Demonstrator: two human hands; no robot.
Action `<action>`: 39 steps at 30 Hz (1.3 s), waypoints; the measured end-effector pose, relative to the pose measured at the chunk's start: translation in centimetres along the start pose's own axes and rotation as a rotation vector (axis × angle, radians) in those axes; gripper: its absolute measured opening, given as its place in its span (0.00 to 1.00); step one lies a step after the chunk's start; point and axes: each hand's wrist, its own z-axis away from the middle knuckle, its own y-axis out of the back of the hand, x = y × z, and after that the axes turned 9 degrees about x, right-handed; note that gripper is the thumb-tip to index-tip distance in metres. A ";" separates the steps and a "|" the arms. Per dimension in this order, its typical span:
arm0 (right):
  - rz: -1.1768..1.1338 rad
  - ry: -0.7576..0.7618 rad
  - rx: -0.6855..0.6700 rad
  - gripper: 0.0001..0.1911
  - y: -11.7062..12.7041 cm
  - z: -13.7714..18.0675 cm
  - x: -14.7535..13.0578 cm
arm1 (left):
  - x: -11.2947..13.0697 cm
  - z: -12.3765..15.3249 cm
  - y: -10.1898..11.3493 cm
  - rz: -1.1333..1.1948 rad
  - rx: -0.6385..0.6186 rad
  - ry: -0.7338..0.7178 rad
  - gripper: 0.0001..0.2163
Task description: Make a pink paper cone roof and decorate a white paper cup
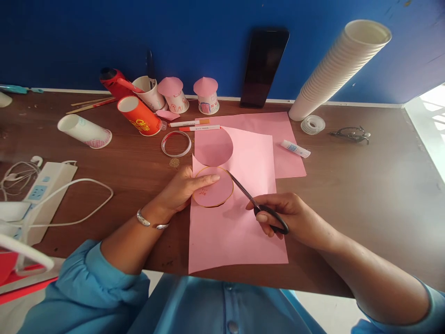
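Pinched by the left hand, the paper circle looks cut free over the pink sheet near the table's front edge; the right hand grips scissors at its rim, trimming perhaps left. Two roofed cups seem finished along the back edge.

pink disc: gold-edged, red-marked, held over pink sheet | sheet: curve-notched at top left | black-handled scissors: held slanted, tips at disc's upper-right edge
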 end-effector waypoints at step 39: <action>0.008 0.019 -0.032 0.22 -0.2 -0.1 0.0 | 0.7 -0.1 0.5 -0.126 -0.083 0.126 0.15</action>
